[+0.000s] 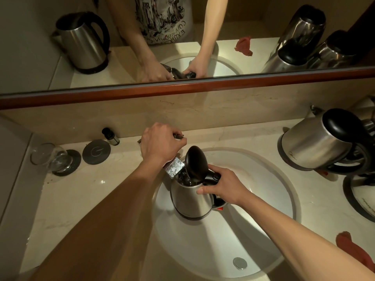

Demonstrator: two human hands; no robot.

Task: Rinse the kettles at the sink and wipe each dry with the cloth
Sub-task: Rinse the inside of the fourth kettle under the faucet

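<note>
One head view only. Both hands are over the white oval sink basin [253, 226], set in a cream marble counter [81, 199]. The right hand [223, 186] grips the black handle of a brushed-steel kettle [191, 199], fingers curled round the handle, thumb lying along the steel rim. That kettle stands upright in the basin, its black lid [195, 165] hinged open, the mouth directly under the chrome faucet spout [175, 166]. The left hand [160, 144] sits on top of the faucet handle [179, 136], fingers curled down around it.

A second steel kettle with black lid [316, 140] lies tilted on the counter to the right of the basin. A red cloth [353, 250] lies crumpled on the counter at lower right, partly behind the right forearm.

Left of the basin: a clear drinking glass [47, 157] on its side on a dark coaster, a round grey disc [96, 152], a small dark bottle [110, 136].

The mirror [223, 27] above repeats the scene.
</note>
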